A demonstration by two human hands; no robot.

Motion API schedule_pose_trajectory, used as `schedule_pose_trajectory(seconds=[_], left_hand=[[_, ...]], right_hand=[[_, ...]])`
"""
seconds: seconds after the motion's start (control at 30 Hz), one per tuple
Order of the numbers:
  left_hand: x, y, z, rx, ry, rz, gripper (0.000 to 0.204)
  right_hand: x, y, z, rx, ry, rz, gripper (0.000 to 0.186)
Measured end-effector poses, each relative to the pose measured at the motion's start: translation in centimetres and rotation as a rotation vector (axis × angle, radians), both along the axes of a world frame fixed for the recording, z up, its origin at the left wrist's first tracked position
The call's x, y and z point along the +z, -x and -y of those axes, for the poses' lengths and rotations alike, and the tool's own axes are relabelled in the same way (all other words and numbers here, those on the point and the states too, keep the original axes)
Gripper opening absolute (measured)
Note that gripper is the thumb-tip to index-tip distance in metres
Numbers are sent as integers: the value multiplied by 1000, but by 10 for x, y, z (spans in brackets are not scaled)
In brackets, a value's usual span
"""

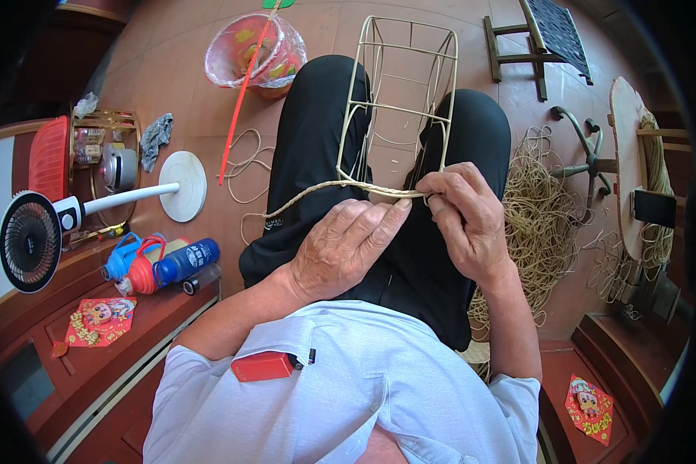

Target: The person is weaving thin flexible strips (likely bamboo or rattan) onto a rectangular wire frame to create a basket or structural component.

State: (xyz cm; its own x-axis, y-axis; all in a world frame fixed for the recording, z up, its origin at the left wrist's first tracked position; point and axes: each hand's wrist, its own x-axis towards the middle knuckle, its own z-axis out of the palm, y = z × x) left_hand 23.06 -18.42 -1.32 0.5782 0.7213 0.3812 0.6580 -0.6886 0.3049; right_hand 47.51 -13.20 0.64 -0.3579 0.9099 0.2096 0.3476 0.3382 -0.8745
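Observation:
An open box-shaped frame (401,110) of pale, thin bars rests between my knees, its near bar toward me. A straw-coloured twisted cord (301,193) runs along that near bar and trails off to the left over my thigh. My left hand (346,246) is closed, its thumb tip pressing the cord to the bar; its other fingertips are partly hidden beneath. My right hand (465,220) pinches the cord at the near right corner of the frame, thumb and forefinger together. The exact end of the cord is hidden by those fingers.
At right on the floor lies a big tangled heap of cord (537,232), beside a wheeled chair base (588,158). A plastic-lined pink bucket (286,58) with a red strip (243,108) stands far left. Left are a white fan (124,197), bottles (185,261) and loose cord (247,158).

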Motion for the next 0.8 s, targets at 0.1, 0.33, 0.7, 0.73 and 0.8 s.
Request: schedule_pose_trajectory(seconds=[0.1,0.33,0.7,0.73,0.8], left_hand=[[-3,-3,-2,21,-5,-4,64],[3,-22,-11,159,24,0,51],[25,-53,0,-7,144,157,22],[29,-53,0,-9,141,158,22],[43,-50,-3,-76,267,228,20]], right_hand=[[-1,0,-1,13,-72,49,25],[3,2,-5,27,-56,69,28],[-10,-8,-6,91,-3,-35,25],[-10,-9,-5,66,47,-76,26],[-8,-11,-1,55,80,-70,26]])
